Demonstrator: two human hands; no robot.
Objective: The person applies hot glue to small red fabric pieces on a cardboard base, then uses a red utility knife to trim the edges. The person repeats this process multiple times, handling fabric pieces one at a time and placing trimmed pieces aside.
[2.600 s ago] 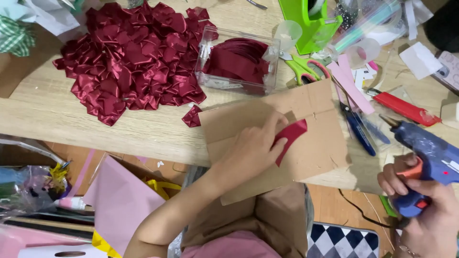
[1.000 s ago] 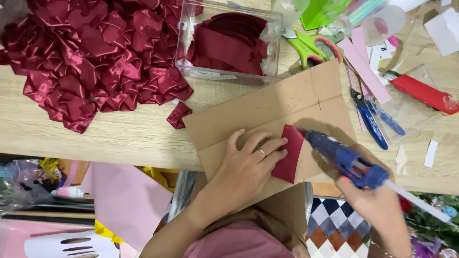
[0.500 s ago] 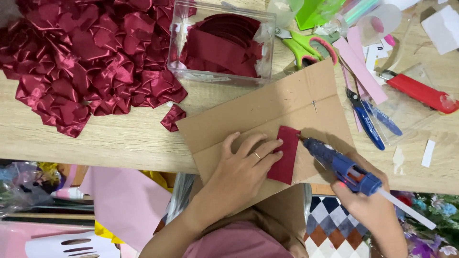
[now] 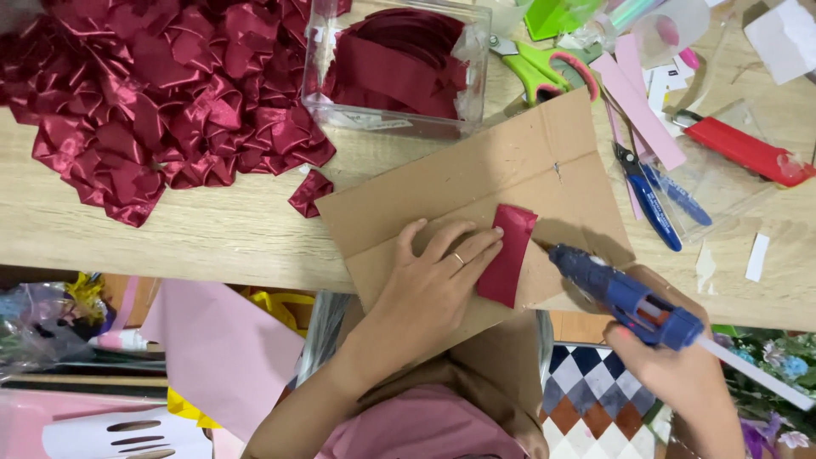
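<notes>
My left hand (image 4: pixel 435 276) lies flat on a brown cardboard sheet (image 4: pixel 476 174), its fingertips pressing the left edge of a dark red satin ribbon piece (image 4: pixel 507 255). My right hand (image 4: pixel 671 361) grips a blue hot glue gun (image 4: pixel 625 293); its nozzle points left, close to the ribbon piece's right edge. A heap of folded dark red satin petals (image 4: pixel 161 93) fills the table's far left. One loose petal (image 4: pixel 310 191) lies beside the cardboard.
A clear plastic box (image 4: pixel 395 68) of red ribbon stands behind the cardboard. Green scissors (image 4: pixel 535 68), blue pliers (image 4: pixel 650 191), a red cutter (image 4: pixel 744 149), pink paper strips (image 4: pixel 637 102) lie at the right. Pink paper (image 4: pixel 221 348) sits below the table edge (image 4: pixel 170 272).
My right hand brought the glue gun from the far right to the ribbon piece. The left hand kept holding the ribbon on the cardboard, flattening it.
</notes>
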